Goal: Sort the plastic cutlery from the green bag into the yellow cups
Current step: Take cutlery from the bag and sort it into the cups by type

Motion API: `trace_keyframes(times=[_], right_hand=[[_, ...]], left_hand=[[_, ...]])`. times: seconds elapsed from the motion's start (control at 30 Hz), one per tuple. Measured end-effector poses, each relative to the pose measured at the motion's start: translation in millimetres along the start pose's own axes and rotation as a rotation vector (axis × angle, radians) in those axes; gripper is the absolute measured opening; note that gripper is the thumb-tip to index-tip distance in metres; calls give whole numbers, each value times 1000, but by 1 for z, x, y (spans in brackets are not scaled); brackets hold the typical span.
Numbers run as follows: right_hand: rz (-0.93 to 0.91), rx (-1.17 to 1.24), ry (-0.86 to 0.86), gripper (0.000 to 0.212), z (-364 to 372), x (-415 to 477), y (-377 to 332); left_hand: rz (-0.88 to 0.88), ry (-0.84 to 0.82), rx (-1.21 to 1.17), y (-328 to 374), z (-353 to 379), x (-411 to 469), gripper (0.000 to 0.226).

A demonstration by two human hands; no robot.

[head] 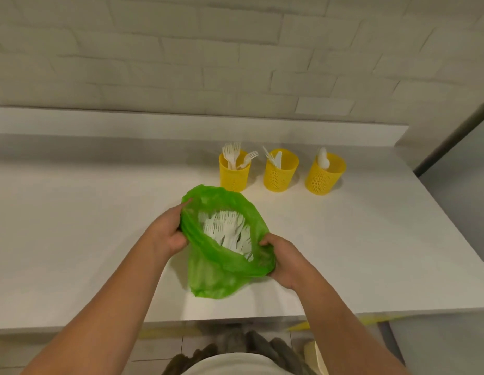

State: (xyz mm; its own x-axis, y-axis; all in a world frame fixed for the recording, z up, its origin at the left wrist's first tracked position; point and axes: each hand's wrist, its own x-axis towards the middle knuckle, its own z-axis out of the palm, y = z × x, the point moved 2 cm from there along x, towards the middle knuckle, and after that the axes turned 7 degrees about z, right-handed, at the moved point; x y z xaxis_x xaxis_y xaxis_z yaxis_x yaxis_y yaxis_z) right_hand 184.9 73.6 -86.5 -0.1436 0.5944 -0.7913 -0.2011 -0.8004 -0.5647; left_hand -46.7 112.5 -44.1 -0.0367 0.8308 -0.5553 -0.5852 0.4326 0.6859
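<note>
A green plastic bag (216, 274) sits on the white counter with its mouth held wide. My left hand (167, 228) grips the bag's left rim and my right hand (284, 258) grips its right rim. Inside lies a heap of white plastic cutlery (224, 228), mostly forks. Behind the bag stand three yellow perforated cups in a row: the left cup (233, 173) holds several forks, the middle cup (280, 173) holds knives, and the right cup (325, 175) holds a spoon.
The white counter (73, 226) runs left to a raised ledge and a white brick wall at the back. Its front edge is just below the bag, its right edge past the cups. Floor tiles and a yellow strip show below.
</note>
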Motion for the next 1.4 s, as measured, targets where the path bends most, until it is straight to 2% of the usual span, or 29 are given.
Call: trace_keyframes(times=[0.07, 0.17, 0.23, 0.3, 0.4, 0.47, 0.53, 0.57, 0.6, 0.67, 0.77, 0.83, 0.87, 0.9, 0.93, 0.97, 1.0, 1.03, 1.07, 1.13, 1.23, 1.3, 1.4], right_hand=[[-54, -121, 17, 43, 1, -2, -2], [-137, -301, 55, 32, 1, -7, -8], [-180, -321, 71, 31, 1, -11, -13], [-200, -348, 86, 33, 3, -11, -16], [-225, -366, 138, 35, 7, -7, -14], [-364, -360, 318, 30, 7, -7, -14], [-627, -331, 509, 22, 10, -19, -13], [-755, -320, 534, 22, 12, -25, -11], [-840, -324, 506, 23, 16, -31, -10], [-873, -378, 365, 22, 23, -34, -8], [-718, -571, 148, 15, 40, -29, -7], [-683, -856, 78, 10, 50, -26, -9], [-678, -1016, 56, 10, 56, -26, -9], [-649, -1167, 40, 13, 61, -25, -10], [-595, -1302, 30, 18, 64, -24, -10], [-527, -1429, 29, 23, 65, -22, -10], [-452, -1543, 38, 25, 65, -20, -10], [-383, -1629, 57, 22, 64, -18, -10], [-331, -1676, 82, 17, 62, -17, -10], [-263, -1678, 163, 22, 57, -14, -10], [-215, -1576, 257, 34, 51, -7, -9], [-229, -1459, 288, 37, 50, -2, -8], [-308, -1259, 317, 31, 50, 1, -6]], left_hand=[[3, 12, 33, -2, -14, -1, 27], [99, 88, 202, -2, -34, -8, 35], [155, 144, 380, -7, -47, -16, 65], [134, 185, 531, -17, -56, -27, 95], [105, 160, 615, -35, -62, -39, 109], [157, 114, 675, -42, -64, -40, 104], [229, 100, 765, -43, -65, -41, 103], [245, 98, 800, -43, -67, -43, 106], [254, 98, 810, -43, -70, -42, 107], [251, 98, 797, -43, -74, -44, 104], [319, 194, 895, -38, -77, -48, 100], [569, 315, 1129, -30, -73, -56, 100], [739, 321, 1218, -26, -66, -61, 94], [893, 261, 1272, -23, -56, -65, 84], [971, 146, 1325, -24, -46, -65, 71], [967, 19, 1409, -25, -35, -63, 57], [881, -84, 1533, -27, -27, -59, 46], [742, -145, 1680, -31, -20, -53, 40], [591, -160, 1814, -35, -16, -47, 42], [365, -102, 1947, -43, -13, -35, 63], [253, 20, 1939, -53, -6, -23, 92], [233, 53, 1945, -57, -3, -16, 97], [253, 77, 1828, -58, -2, -10, 91]])
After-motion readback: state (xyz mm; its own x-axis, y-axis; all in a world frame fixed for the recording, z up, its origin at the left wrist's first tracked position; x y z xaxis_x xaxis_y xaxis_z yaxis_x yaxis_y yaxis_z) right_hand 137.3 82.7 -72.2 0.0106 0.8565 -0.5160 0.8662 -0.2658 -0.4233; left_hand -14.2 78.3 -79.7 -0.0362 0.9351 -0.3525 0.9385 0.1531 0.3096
